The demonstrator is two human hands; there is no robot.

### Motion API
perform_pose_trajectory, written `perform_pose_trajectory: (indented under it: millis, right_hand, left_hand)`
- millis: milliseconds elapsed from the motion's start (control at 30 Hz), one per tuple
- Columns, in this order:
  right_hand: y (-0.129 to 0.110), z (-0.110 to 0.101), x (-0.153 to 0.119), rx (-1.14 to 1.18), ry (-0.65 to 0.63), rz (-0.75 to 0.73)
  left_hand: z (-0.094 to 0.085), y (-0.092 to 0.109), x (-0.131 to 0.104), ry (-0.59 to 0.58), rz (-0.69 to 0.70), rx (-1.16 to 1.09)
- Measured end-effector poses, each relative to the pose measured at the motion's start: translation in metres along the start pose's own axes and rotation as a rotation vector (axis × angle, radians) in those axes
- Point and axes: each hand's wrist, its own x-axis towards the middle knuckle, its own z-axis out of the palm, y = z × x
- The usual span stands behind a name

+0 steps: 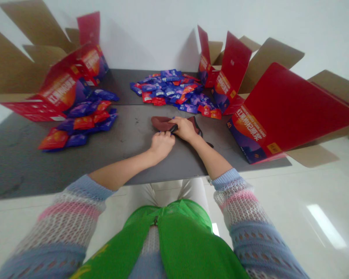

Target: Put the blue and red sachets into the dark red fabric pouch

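Note:
A soft brown pouch (160, 123) with black edging lies on the grey table in front of me. My left hand (163, 145) is closed at its near side, fingers curled around a black part of it. Just above and to the right, my right hand (184, 128) grips the pouch from the top, close against the left hand. The black edging and a dark strap show to the right of my right wrist. What exactly lies under my fingers is hidden.
Blue and red sachets form a pile (174, 90) at the back of the grey table (128, 155) and another pile (84, 120) on the left. Open red cartons stand at left (59, 91) and right (250, 131), flaps raised. A white wall rises behind.

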Motion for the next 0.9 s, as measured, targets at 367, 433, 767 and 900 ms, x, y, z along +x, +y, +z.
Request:
perform_pose_trajectory:
  millis: [367,433,767,900]
  right_hand:
    - [0.051,-0.023,0.000,-0.277,0.115,0.500]
    - [0.049,-0.024,0.000,-0.293,0.120,0.495]
    - [0.049,-0.023,-0.001,-0.324,0.079,0.436]
    - [0.046,-0.025,-0.002,-0.333,0.021,0.393]
  left_hand:
    - [0.002,-0.023,0.009,-0.030,-0.204,-0.073]
    - [0.003,-0.036,0.013,0.035,-0.291,-0.132]
    - [-0.005,-0.093,0.021,0.296,-0.734,-0.519]
    - [-0.006,-0.118,0.021,0.451,-0.832,-0.583]
